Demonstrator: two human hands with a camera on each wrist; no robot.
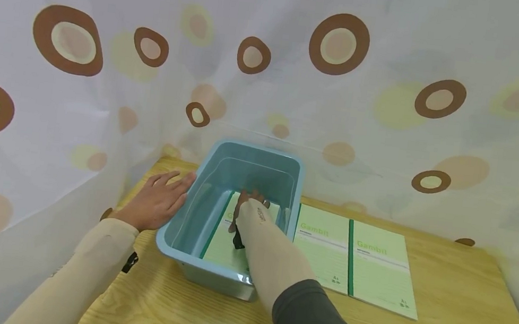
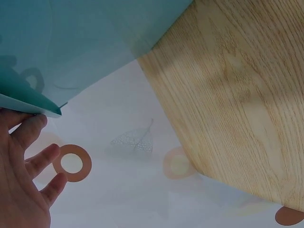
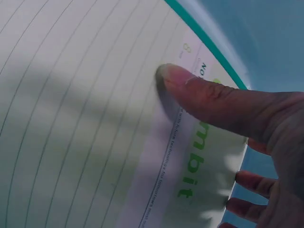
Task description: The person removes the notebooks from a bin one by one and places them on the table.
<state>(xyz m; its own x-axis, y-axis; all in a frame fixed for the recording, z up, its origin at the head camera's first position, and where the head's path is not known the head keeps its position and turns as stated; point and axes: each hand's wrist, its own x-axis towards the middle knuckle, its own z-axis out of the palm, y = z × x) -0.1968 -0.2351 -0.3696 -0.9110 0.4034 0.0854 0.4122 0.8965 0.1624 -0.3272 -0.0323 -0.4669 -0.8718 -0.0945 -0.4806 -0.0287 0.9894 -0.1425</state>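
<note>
Notebook: lies flat on the bottom of the bin, its cover (image 1: pixel 223 243) up and its green spine toward 9 o'clock (12 being the side far from the person). If others lie beneath it, I cannot tell.
Handling: it should be light and thin, rather bendable; the smooth cover may slide a little, and the corners could crease.
Where to hold: the edge at 12 o'clock seems good, with thumb above and fingers below; the spine is probably the stiffest part.
Right hand: this hand (image 3: pixel 285 133) is at the 12 o'clock end of the notebook, thumb over the cover, other fingers (image 3: pixel 256 183) at the edge. They are spread well apart; whether they press it, I cannot tell.
Left hand: this one (image 1: pixel 158 204) is at 9 o'clock of the bin, its fingers loosely spread and touching the rim, not wrapped around it.
Bin: blue and deep, its wall (image 1: pixel 212 280) looks like smooth plastic; it stands on the table (image 1: pixel 456 291).
Other notebooks: a near one (image 1: pixel 321 252) and a farther one (image 1: pixel 383 272) lie side by side at 3 o'clock of the bin.
Backdrop: spotted cloth (image 1: pixel 276 100) hangs at 12 and 9 o'clock.
</note>
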